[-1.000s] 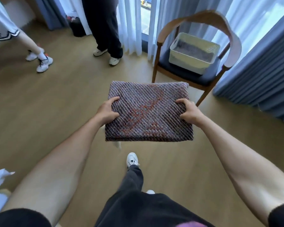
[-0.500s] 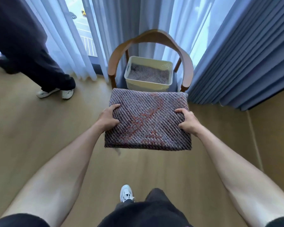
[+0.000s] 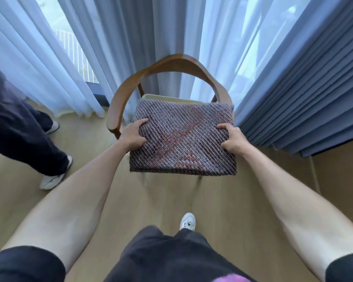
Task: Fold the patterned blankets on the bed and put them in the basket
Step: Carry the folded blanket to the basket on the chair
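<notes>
A folded patterned blanket (image 3: 181,137), woven in grey and purple with a red motif, is held flat in front of me. My left hand (image 3: 134,135) grips its left edge and my right hand (image 3: 231,139) grips its right edge. The blanket hangs over the cream basket (image 3: 165,98), of which only a strip of the far rim shows. The basket rests on a wooden chair (image 3: 118,106) with a curved back. The basket's inside is hidden by the blanket.
White sheer curtains (image 3: 110,47) and grey-blue drapes (image 3: 306,88) hang behind the chair. Another person's dark trouser leg and white shoes (image 3: 49,180) stand at the left on the wooden floor. My own white shoe (image 3: 188,220) shows below.
I have walked closer to the chair. The blanket has moved forward from short of the basket to over it, covering nearly all of it. Both hands keep the same grip.
</notes>
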